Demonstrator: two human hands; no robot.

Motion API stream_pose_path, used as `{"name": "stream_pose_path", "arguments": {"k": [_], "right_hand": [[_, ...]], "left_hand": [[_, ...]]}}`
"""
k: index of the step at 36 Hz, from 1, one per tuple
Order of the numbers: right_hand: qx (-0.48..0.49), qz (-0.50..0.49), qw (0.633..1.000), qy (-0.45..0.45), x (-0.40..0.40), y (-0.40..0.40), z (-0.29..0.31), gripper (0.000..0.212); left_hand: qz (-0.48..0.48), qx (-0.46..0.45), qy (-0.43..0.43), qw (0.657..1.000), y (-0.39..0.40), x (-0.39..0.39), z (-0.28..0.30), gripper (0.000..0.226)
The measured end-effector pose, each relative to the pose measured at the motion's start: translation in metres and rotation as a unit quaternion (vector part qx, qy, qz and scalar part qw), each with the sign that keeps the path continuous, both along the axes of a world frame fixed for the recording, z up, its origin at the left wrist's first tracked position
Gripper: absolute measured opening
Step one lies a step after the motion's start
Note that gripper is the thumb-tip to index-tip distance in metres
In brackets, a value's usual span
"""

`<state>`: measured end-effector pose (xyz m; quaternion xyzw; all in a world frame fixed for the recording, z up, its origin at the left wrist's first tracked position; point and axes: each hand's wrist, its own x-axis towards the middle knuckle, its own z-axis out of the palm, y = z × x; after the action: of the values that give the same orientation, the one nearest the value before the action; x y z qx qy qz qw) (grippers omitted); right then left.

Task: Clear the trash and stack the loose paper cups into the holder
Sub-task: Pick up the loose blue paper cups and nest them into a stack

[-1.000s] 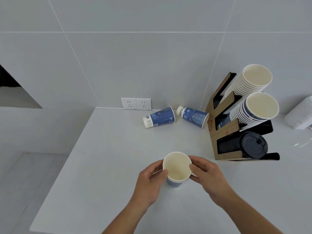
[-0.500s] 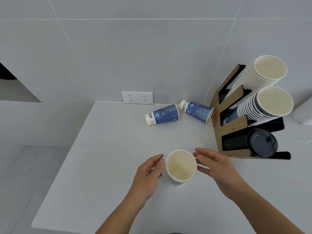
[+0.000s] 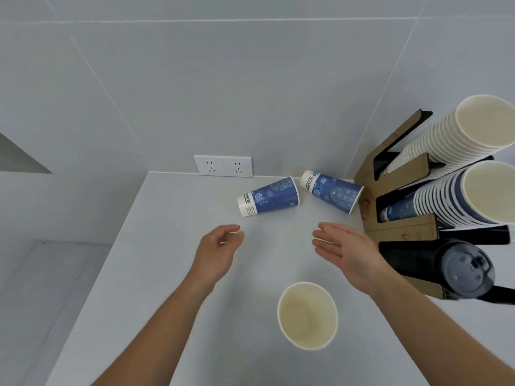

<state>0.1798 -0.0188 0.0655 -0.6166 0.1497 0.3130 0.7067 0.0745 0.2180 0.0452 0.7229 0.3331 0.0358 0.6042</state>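
Observation:
An upright paper cup [image 3: 308, 315] stands on the white counter [image 3: 156, 274] near me, its cream inside showing. Two blue patterned cups lie on their sides near the wall: the left cup [image 3: 269, 196] and the right cup [image 3: 333, 191], which touches the holder. The cardboard cup holder [image 3: 401, 232] at the right carries a white cup stack [image 3: 457, 135], a blue cup stack [image 3: 462, 199] and black lids [image 3: 462, 271]. My left hand [image 3: 218, 253] hovers just below the left lying cup, fingers loosely curled, holding nothing. My right hand [image 3: 348, 254] is flat and spread, beside the holder.
A double wall socket [image 3: 223, 166] sits on the tiled wall just above the counter's back edge. The counter's left edge drops to a grey floor [image 3: 41, 288].
Both hands let go of the upright cup and moved forward toward the two lying cups. The view has shifted closer to the wall, leaving the upright cup behind the hands.

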Motion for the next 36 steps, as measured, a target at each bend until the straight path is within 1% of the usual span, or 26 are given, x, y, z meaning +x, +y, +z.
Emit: {"name": "stream_pose_path", "arguments": {"k": [2,6,8,12,16,20,22,26,30,36], "right_hand": [[0.007,-0.006,1.000,0.016,0.013,0.010,-0.009,0.015],[0.006,-0.014,0.999,0.048,0.036,0.029,-0.027,0.027],[0.004,-0.017,0.998,0.062,0.045,0.038,-0.033,0.028],[-0.003,-0.026,0.996,0.088,0.067,0.056,-0.047,0.031],[-0.006,-0.047,0.994,0.102,0.090,0.074,-0.060,0.034],[-0.018,-0.052,0.992,0.110,0.111,0.091,-0.069,0.033],[-0.028,-0.059,0.992,0.111,0.120,0.097,-0.071,0.030],[-0.042,-0.065,0.990,0.120,0.136,0.107,-0.078,0.029],[-0.038,-0.062,0.990,0.119,0.142,0.112,-0.082,0.035],[-0.002,-0.087,0.988,0.125,0.136,0.113,-0.080,0.037]], "left_hand": [[-0.009,0.024,0.010,1.000,0.009,0.019,-0.004,0.011],[-0.033,0.066,0.019,0.997,0.025,0.057,-0.012,0.025],[-0.053,0.099,0.024,0.993,0.032,0.073,-0.016,0.029],[-0.111,0.178,0.045,0.977,0.045,0.108,-0.022,0.036],[-0.197,0.227,0.076,0.951,0.055,0.139,-0.026,0.050],[-0.267,0.232,0.105,0.929,0.065,0.163,-0.034,0.071],[-0.288,0.232,0.107,0.923,0.066,0.171,-0.039,0.077],[-0.298,0.225,0.073,0.925,0.067,0.178,-0.049,0.068],[-0.305,0.221,0.065,0.924,0.068,0.178,-0.057,0.073],[-0.306,0.251,0.057,0.917,0.068,0.172,-0.059,0.075]]}}
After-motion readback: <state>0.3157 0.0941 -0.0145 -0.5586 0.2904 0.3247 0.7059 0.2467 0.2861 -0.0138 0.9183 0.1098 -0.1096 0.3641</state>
